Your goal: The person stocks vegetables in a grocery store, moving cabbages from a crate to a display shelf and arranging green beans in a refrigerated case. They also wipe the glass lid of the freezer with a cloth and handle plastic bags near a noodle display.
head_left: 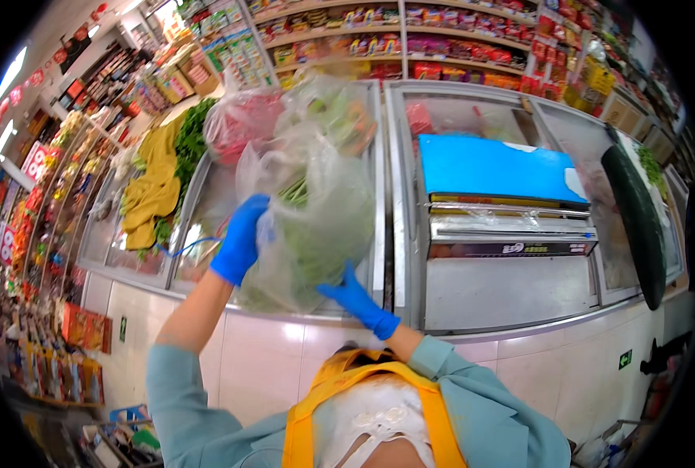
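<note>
A translucent plastic bag (330,228) of green vegetables stands before me on a chest freezer's glass lid, its mouth partly open towards the upper left. Green stems (293,192) show inside it. My left hand (242,234), in a blue glove, grips the bag's left edge. My right hand (356,298), gloved in blue too, rests against the lower right of the bag with thumb and fingers spread. Directly behind are a bag of vegetables with green and orange pieces (330,114) and a bag with pink-red contents (245,126).
On the right freezer lie a cling-film dispenser (511,228) with a blue panel (499,167) behind it and a large dark green winter melon (634,222). Leafy greens (192,140) and a mustard-yellow cloth (154,181) are at left. Snack shelves (347,29) stand behind.
</note>
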`<action>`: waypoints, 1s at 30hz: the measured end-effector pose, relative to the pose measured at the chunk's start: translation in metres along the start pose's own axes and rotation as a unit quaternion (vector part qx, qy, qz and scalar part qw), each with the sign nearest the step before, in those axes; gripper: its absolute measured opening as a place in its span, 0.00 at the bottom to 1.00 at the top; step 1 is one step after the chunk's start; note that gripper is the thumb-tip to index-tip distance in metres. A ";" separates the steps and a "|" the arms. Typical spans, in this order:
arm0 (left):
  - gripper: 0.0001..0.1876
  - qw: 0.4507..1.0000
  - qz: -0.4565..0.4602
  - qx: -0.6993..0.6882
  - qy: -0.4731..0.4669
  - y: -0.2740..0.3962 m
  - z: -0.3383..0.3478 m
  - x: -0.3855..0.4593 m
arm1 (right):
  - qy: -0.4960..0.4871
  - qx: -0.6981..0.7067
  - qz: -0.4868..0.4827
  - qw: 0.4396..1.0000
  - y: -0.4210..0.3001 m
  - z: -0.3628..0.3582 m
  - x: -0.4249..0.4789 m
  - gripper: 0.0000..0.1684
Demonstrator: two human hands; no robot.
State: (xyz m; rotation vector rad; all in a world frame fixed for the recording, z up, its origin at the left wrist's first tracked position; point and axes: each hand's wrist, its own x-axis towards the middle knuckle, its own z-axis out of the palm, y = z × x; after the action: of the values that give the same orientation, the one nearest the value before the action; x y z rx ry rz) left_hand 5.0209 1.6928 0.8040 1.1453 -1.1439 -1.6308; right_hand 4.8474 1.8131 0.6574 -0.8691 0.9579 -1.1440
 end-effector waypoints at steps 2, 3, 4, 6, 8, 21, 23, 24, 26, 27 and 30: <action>0.19 0.996 0.018 0.057 -0.065 -0.002 -0.005 -0.021 | 0.029 0.009 -0.016 0.999 0.019 0.010 0.011 0.60; 0.22 0.992 0.029 0.093 -0.085 -0.001 -0.005 -0.028 | 0.044 0.014 -0.025 0.999 0.023 0.009 0.017 0.61; 0.24 0.994 0.034 0.054 -0.093 -0.004 -0.012 -0.033 | 0.089 -0.057 -0.056 0.993 0.027 0.004 0.025 0.62; 0.28 0.993 0.038 -0.016 -0.106 -0.006 -0.037 -0.038 | 0.175 -0.190 -0.112 0.959 0.031 -0.003 0.040 0.64; 0.36 0.992 0.025 0.126 -0.004 -0.018 -0.090 -0.035 | 0.236 -0.264 -0.169 0.920 0.020 0.000 0.053 0.65; 0.20 0.945 0.101 0.276 -0.143 -0.250 -0.200 0.156 | 0.335 -0.178 -0.092 0.921 0.044 -0.132 0.139 0.25; 0.17 0.975 0.102 0.188 -0.065 -0.251 -0.287 0.165 | 0.251 -0.118 0.020 0.960 -0.034 -0.035 0.144 0.15; 0.16 0.983 0.106 0.130 -0.070 -0.251 -0.278 0.182 | 0.257 -0.109 -0.038 0.960 -0.039 -0.045 0.144 0.13; 0.17 0.991 0.083 0.068 -0.085 -0.233 -0.234 0.206 | 0.281 -0.095 -0.130 0.946 -0.055 -0.050 0.134 0.10; 0.17 0.993 0.066 0.041 -0.085 -0.215 -0.212 0.208 | 0.294 -0.091 -0.169 0.936 -0.068 -0.042 0.125 0.10; 0.17 0.990 0.118 -0.001 -0.072 -0.159 -0.122 0.191 | 0.336 -0.165 -0.236 0.897 -0.050 -0.082 0.102 0.12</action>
State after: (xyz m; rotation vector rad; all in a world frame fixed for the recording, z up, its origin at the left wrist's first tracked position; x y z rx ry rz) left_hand 5.0718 1.5260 0.5890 0.8659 -1.3162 -1.5480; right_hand 4.7682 1.6973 0.6580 -1.0314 1.5959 -1.8003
